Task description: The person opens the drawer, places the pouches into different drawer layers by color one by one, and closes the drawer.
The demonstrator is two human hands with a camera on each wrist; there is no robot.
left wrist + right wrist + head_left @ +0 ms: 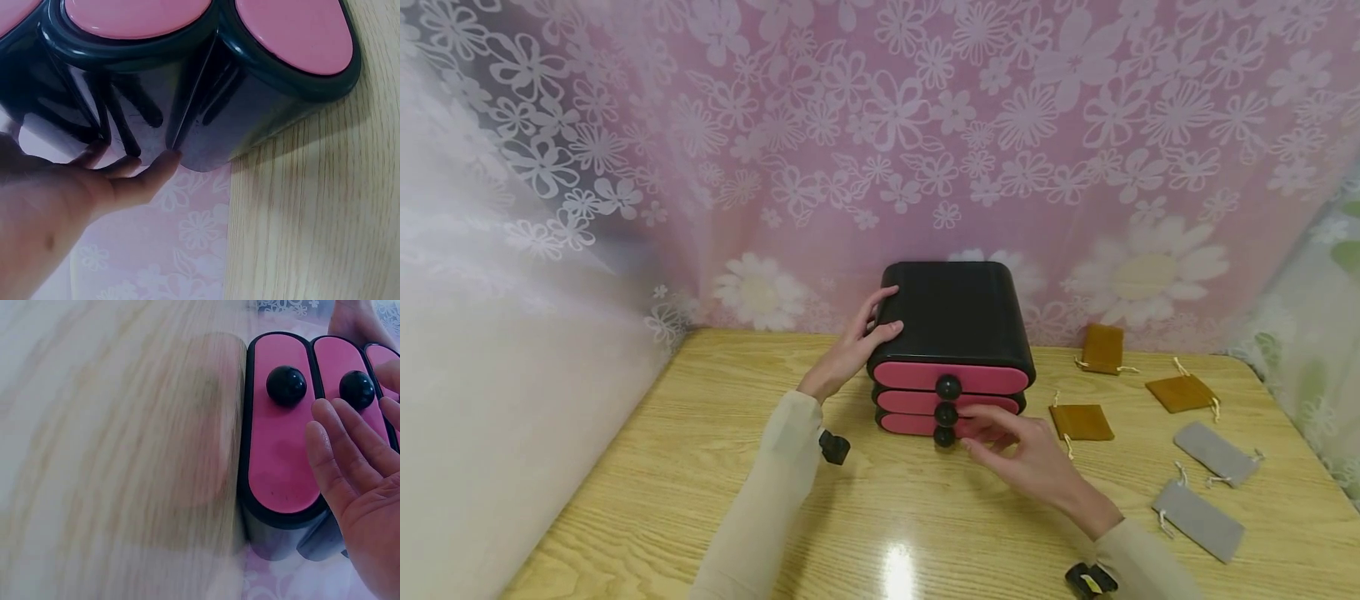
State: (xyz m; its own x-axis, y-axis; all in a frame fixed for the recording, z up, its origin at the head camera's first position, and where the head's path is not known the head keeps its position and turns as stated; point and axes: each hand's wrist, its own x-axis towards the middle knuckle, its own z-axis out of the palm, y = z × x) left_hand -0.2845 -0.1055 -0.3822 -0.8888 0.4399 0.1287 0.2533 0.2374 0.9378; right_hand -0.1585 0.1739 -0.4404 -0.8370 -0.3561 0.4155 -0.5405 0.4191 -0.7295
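Note:
A small black drawer box (953, 312) with three pink drawer fronts stands on the table, all its drawers closed. Round black knobs mark the fronts, among them the middle knob (946, 414) and the bottom knob (286, 386). My left hand (850, 354) rests against the box's left side, thumb on the top edge; in the left wrist view its fingertips (167, 159) touch the black side wall. In front of the lower drawers is my right hand (1026, 450), index fingertip close beside the middle knob. From the right wrist its fingers (350, 447) look extended, not wrapped round a knob.
Brown drawstring pouches (1102, 348) and grey drawstring pouches (1198, 518) lie on the table's right side. The wooden table (700, 467) meets a flowered pink curtain (865, 150) behind the box. Each wrist wears a black device (833, 447).

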